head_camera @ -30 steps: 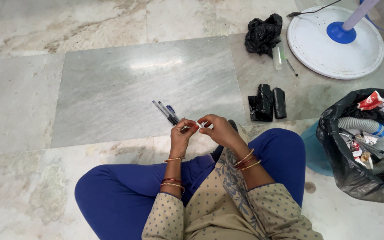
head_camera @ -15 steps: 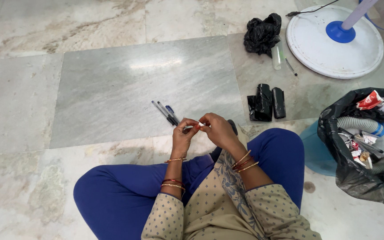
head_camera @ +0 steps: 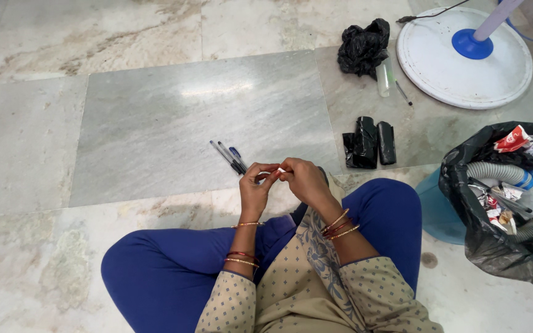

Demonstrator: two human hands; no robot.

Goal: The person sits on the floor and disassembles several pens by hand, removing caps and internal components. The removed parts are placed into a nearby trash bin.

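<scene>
1. Progress: three pens [head_camera: 229,156] lie on the floor just beyond my left hand [head_camera: 255,188], apart from it. One small white piece [head_camera: 277,172] is in work between both hands; too small to identify.
2. Left hand: fingers curled, tips pinched on the piece.
3. Right hand [head_camera: 303,180]: same pinch on its other end, wrist bent inward, both hands raised above my lap.

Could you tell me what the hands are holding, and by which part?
Both hands, left and right, pinch a small white object by its ends; its kind cannot be told.
</scene>
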